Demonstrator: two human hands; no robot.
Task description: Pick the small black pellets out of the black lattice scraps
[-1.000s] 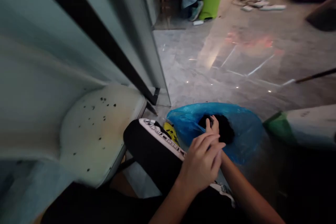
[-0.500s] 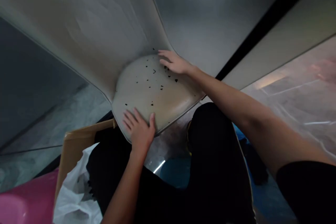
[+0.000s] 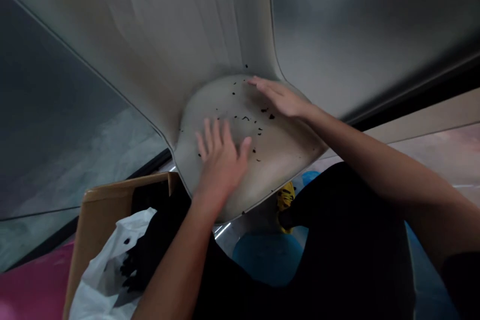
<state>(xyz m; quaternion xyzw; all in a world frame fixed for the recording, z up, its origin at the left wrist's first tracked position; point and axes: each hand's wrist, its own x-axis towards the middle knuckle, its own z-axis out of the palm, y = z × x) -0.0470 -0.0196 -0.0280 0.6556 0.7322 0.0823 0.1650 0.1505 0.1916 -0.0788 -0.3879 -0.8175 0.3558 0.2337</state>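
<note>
A pale grey, smooth chair point(image 3: 285, 152) with a high curved back stands in front of my knees. Many small black scraps point(image 3: 272, 116) are scattered over its seat. My left hand point(image 3: 224, 160) is over the left part of the seat with its fingers spread, holding nothing. Over the far right of the seat is my right hand point(image 3: 283, 96), fingers stretched out and its edge turned down, close to several scraps. Whether either palm touches the surface I cannot tell.
At lower left a cardboard box point(image 3: 99, 210) holds a white plastic bag point(image 3: 112, 260) and black pieces point(image 3: 133, 265). Beside it is a pink tub point(image 3: 33, 280). A blue thing point(image 3: 268, 257) lies between my legs, near a yellow shoe point(image 3: 286, 200). A grey panel point(image 3: 356, 25) rises at right.
My left hand has moved forward and right, farther onto the seat. My right hand has turned more edge-down. The view has shifted, and some scraps lie in different spots.
</note>
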